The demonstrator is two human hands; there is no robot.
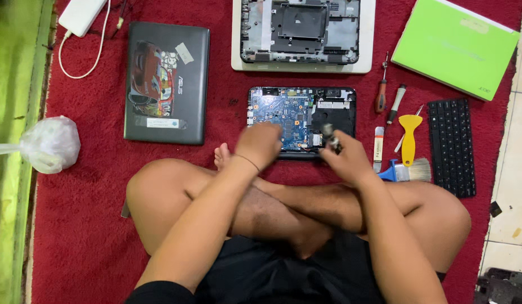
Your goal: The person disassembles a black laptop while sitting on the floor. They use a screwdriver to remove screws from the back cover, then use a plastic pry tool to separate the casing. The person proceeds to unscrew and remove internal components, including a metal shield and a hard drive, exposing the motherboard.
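An opened small laptop base (pixel 302 110) with a blue circuit board lies on the red carpet in front of my crossed legs. My left hand (pixel 259 143) rests on the board's near left part, fingers curled down. My right hand (pixel 344 157) hovers at the base's near right corner and grips a dark screwdriver-like tool (pixel 331 138), blurred by motion.
A closed dark laptop (pixel 167 81) lies left. A stripped white laptop shell (pixel 303 35) is beyond. A green laptop (pixel 457 45), a loose keyboard (pixel 452 146), two screwdrivers (pixel 381 93), a yellow scraper (pixel 409 138) and a brush (pixel 410 170) lie right. A plastic bag (pixel 50 143) sits far left.
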